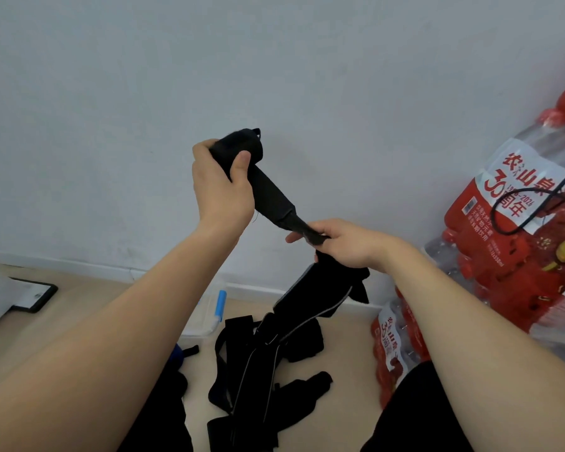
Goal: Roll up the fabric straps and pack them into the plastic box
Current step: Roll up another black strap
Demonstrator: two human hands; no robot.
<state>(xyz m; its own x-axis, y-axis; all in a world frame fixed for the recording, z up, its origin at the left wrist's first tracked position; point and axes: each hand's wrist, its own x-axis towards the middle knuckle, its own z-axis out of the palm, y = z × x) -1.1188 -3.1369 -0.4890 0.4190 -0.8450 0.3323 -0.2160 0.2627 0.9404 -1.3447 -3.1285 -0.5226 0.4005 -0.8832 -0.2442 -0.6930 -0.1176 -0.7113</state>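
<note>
A black fabric strap is stretched in the air in front of the wall. My left hand grips its rolled upper end, thumb across the roll. Lower and to the right, my right hand holds the strap further along, and the rest hangs down from it to the floor. There it joins a heap of more black straps, some with grey edging. The clear plastic box with a blue latch lies on the floor behind my left forearm, mostly hidden.
Shrink-wrapped packs of red-labelled water bottles stand against the wall at the right, with a black cord looping over them. A smaller pack lies by my right arm. A flat black-edged board lies at the left on the wooden floor.
</note>
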